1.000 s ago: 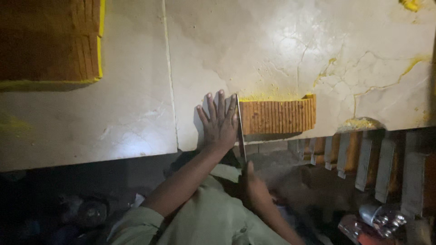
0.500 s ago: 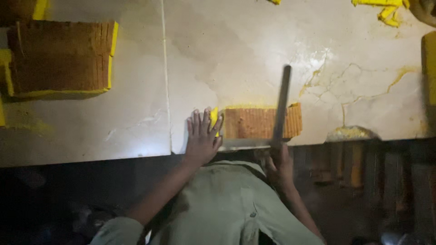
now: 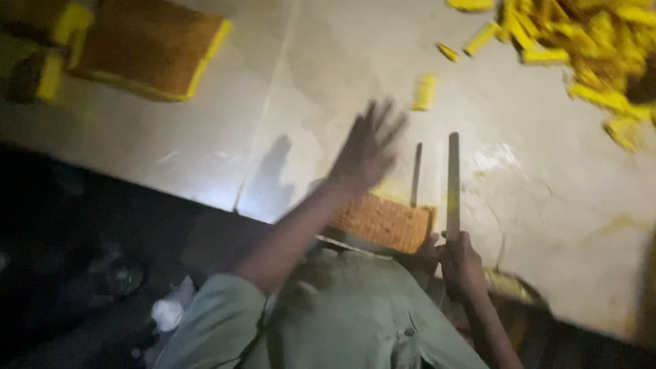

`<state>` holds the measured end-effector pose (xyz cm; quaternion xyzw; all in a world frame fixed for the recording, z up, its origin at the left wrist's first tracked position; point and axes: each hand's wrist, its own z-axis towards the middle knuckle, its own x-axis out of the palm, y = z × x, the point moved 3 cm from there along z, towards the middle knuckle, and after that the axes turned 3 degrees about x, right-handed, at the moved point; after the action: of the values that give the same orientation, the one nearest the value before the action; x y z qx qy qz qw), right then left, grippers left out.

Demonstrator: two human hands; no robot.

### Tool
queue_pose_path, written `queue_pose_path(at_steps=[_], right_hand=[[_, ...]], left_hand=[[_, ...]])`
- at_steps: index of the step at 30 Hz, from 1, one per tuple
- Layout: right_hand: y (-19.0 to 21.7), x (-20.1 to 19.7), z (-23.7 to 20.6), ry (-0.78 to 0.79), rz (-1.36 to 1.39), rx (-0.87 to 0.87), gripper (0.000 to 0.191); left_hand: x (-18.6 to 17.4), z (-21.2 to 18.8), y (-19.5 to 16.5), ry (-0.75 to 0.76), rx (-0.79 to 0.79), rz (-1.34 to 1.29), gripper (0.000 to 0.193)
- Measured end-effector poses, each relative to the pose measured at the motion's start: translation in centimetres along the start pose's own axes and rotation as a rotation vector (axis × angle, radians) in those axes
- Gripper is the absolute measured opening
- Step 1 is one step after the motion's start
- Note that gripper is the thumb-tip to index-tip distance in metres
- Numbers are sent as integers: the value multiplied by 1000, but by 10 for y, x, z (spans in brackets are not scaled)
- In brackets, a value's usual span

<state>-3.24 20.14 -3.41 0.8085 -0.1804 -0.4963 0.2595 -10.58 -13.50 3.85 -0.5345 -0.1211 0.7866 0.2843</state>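
The left hand (image 3: 367,147) hangs blurred above the middle of the frame, its fingers spread wide and released, holding nothing; whether it touches the pale stone counter (image 3: 321,75) below cannot be told. The right hand (image 3: 459,263), lower right of centre, is clenched around the handle of a long knife (image 3: 453,184), whose blade points straight up the frame, just right of the cake block.

That small cake block (image 3: 384,220) sits at the counter's near edge, in the lower middle of the frame, between the two hands: a ridged orange-brown side with a yellow top. The left forearm crosses in front of its left end.

At the upper left lies a larger brown slab (image 3: 147,44) edged in yellow. A heap of yellow trimmings (image 3: 588,48) fills the upper right, with one loose yellow piece (image 3: 424,92) near the left hand.
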Motion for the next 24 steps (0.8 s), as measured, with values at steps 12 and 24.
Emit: queue_pose_path(at_steps=[12,24], right_hand=[[197,118,99,286,133,-47,24],[500,355,161,755,425,-363,59]], left_hand=[[-95,-245,81,-177,-727,225,60],[-264,-280,410,-936,-1083,-221,92]])
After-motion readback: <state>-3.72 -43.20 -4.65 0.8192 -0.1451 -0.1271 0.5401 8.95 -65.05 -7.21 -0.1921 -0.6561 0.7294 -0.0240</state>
